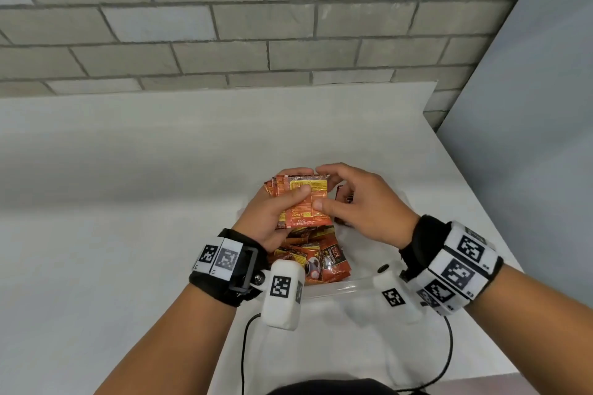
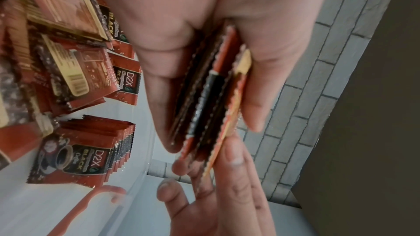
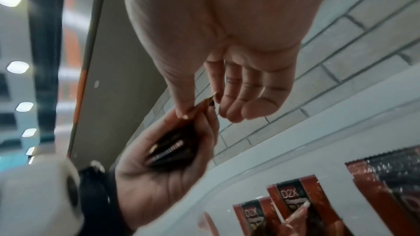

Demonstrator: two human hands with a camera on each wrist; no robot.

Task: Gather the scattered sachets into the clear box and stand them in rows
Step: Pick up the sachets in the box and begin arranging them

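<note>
A stack of sachets (image 1: 303,199) is being gripped by the left hand (image 1: 272,218) and pinched by the right hand (image 1: 362,205) above the clear box (image 1: 353,286); with loosened fingers, the stack could fan and spill.

Centre of the head view: the clear box (image 1: 349,286) stands on the worktop (image 1: 128,186), with loose sachets (image 1: 317,261) inside at lower centre. Above the box, a sachet stack (image 1: 305,202) sits between the left hand (image 1: 272,218) and the right hand (image 1: 362,205). A brick wall (image 1: 224,26) runs behind.
</note>
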